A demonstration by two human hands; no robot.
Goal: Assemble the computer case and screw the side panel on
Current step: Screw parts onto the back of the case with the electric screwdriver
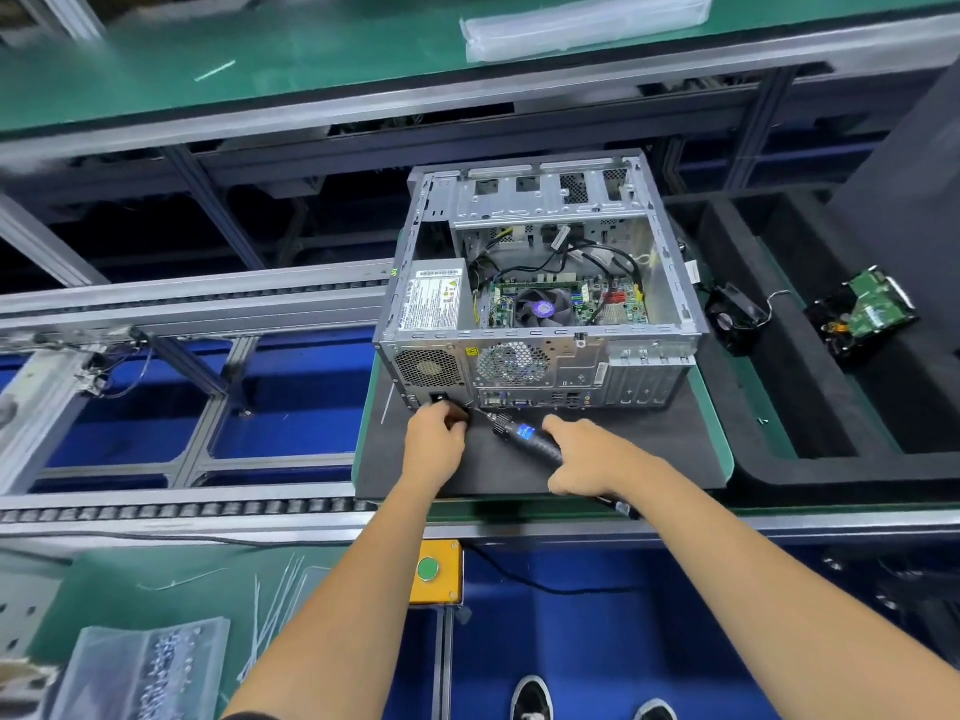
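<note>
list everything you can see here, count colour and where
computer case: 1, silver, side open, on the black mat
black mat: 1, on the green bench
electric screwdriver: 1, black and blue, tip at the case's rear
loose fan: 1, black, right of the case
circuit board part: 1, green and black, far right tray
button box: 1, yellow, green button, below the bench
left hand: at the case's lower rear corner
right hand: grips the screwdriver

— Where is the view looking from?
— One head-worn wide-angle camera is looking forward and steeply down, close over the counter (pixel 675 459), with the open computer case (pixel 540 283) sitting centre frame.
</note>
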